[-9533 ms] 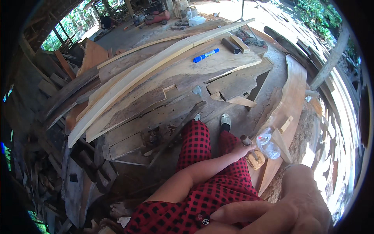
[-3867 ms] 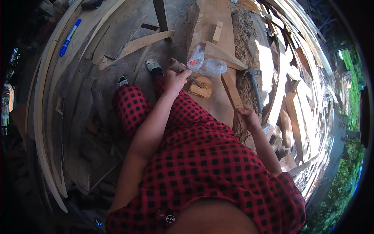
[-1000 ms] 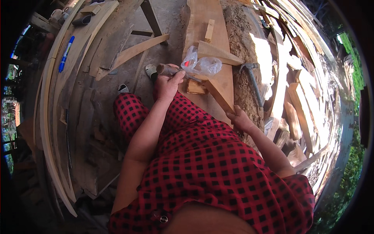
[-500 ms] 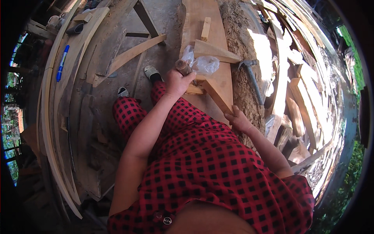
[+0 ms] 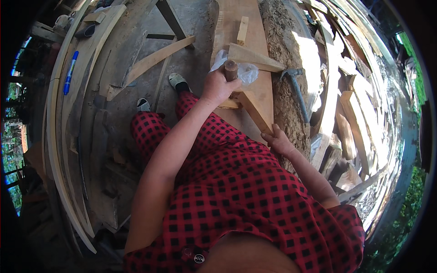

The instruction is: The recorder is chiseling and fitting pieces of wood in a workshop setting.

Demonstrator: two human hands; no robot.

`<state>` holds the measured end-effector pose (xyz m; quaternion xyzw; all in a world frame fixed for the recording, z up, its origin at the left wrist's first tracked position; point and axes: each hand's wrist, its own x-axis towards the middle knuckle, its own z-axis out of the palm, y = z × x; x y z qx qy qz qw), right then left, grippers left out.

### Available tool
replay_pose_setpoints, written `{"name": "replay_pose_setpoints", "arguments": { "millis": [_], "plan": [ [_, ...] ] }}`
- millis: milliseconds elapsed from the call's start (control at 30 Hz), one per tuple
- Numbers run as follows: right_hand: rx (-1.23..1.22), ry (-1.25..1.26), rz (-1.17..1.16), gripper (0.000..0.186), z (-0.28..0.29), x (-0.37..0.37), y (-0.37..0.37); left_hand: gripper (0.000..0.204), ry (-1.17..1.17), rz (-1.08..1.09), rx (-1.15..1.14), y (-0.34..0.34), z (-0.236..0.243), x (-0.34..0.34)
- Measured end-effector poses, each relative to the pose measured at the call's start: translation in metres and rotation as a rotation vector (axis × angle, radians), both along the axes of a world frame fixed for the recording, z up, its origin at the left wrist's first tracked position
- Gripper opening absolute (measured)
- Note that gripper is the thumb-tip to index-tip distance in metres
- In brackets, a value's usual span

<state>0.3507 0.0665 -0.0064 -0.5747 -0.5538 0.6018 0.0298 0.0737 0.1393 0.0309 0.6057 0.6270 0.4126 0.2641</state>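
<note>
My left hand (image 5: pixel 217 87) is wrapped around a thick round brown wooden handle (image 5: pixel 231 69) whose end points up toward me. Whatever lies at the handle's lower end is hidden behind the hand. Just below that hand, a pale wooden piece (image 5: pixel 256 113) lies at a slant over the bench plank. Its near right end is gripped by my right hand (image 5: pixel 278 141), thumb and fingers closed on it. Behind the handle lies a crumpled clear plastic bag (image 5: pixel 248 73). Another short board (image 5: pixel 255 57) lies across the plank (image 5: pixel 252 27), with a small wood block (image 5: pixel 242 31) beyond it.
A hammer (image 5: pixel 298 96) rests on the rough log edge right of the plank. Piles of split wood (image 5: pixel 350 113) fill the right side. At left, long boards (image 5: pixel 88 59) carry a blue marker (image 5: pixel 71 73). A wooden frame (image 5: pixel 172 20) stands ahead of my feet.
My left hand has moved slightly right and away from me, and the handle has swung from leaning left to nearly upright. My right hand stays on the wooden piece.
</note>
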Motion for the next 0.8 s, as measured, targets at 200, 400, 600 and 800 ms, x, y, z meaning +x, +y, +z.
{"name": "replay_pose_setpoints", "arguments": {
  "millis": [200,400,600,800],
  "plan": [
    [0.13,0.245,-0.227,0.052,0.056,-0.009,0.012,0.032,0.07,-0.03,-0.056,0.005,0.007,0.007],
    [0.547,0.607,-0.486,0.052,0.133,-0.014,0.017,0.032,0.044,-0.025,-0.083,0.001,0.019,0.006],
    [0.767,0.061,0.085,0.065,0.118,-0.006,0.021,0.032,0.251,-0.151,-0.086,0.005,0.014,0.025],
    [0.768,0.344,-0.132,0.065,0.148,-0.015,0.017,0.041,0.201,-0.19,-0.081,0.003,0.013,0.024]
  ]
}}
